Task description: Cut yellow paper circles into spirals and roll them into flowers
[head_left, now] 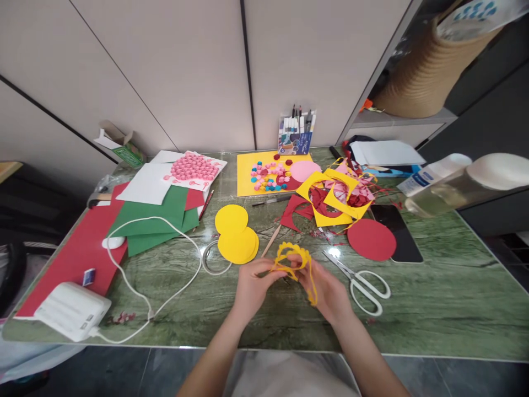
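Observation:
A yellow paper strip (pixel 296 255) with a wavy edge curls in loops between my two hands, above the front middle of the green marbled table. My left hand (pixel 254 284) pinches one end of it between thumb and fingers. Around the strip's other side, the fingers of my right hand (pixel 324 286) are closed, partly hidden behind its loops. Yellow paper circles (pixel 236 245) lie just beyond my left hand, overlapping. White-handled scissors (pixel 363 284) rest to the right of my right hand, and a wooden stick (pixel 271 240) lies behind my hands.
Cut yellow and red scraps (pixel 326 215) pile up behind, near a red circle (pixel 372 240) on a black phone (pixel 407 237). Small coloured balls (pixel 268 176) sit on a yellow sheet. A white cable (pixel 165 303) loops at left from a power bank (pixel 72 310). Bottles (pixel 467 190) stand right.

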`<state>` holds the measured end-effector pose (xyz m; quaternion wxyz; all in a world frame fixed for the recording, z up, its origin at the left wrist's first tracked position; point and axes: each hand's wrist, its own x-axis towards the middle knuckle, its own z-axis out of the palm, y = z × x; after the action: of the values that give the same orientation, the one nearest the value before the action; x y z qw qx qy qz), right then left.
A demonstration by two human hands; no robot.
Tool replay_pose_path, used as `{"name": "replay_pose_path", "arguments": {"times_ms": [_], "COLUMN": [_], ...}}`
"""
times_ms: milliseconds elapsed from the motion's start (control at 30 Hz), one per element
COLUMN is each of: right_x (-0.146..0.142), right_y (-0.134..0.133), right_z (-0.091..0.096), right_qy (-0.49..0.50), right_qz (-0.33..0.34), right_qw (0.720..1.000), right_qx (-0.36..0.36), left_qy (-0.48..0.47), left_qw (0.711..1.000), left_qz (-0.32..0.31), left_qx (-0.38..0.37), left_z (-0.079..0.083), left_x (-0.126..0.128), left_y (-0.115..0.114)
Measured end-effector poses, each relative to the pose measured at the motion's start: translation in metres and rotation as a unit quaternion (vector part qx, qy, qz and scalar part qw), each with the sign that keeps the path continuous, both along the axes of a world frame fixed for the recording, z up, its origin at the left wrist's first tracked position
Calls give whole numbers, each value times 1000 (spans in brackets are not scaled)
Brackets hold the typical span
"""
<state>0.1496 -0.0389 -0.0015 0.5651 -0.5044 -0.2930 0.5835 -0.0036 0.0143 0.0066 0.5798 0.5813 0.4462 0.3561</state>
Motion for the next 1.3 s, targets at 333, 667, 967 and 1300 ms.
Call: {"name": "replay_pose_path", "arguments": {"times_ms": [333, 667, 967, 1300], "right_x": [4, 3, -7, -1], "right_y": [2, 1, -3, 0], "right_z": [-2, -3, -3, -3], "right_qy": [-214, -378, -342, -172], "right_qz": [2, -19, 17, 38], "right_qw": [977, 923, 938, 984], "right_qx": [7, 71, 46, -4], "left_qy": [-11, -101, -116, -91], "left_qw": [995, 980, 981, 981], "left_qz": [-28, 52, 109, 108], "left_qx": [-99, -164, -114, -134], "left_z": [-1, -14, -18, -22], "left_x": [-14, -8, 7, 5], "left_y": [6, 5, -4, 2]}}
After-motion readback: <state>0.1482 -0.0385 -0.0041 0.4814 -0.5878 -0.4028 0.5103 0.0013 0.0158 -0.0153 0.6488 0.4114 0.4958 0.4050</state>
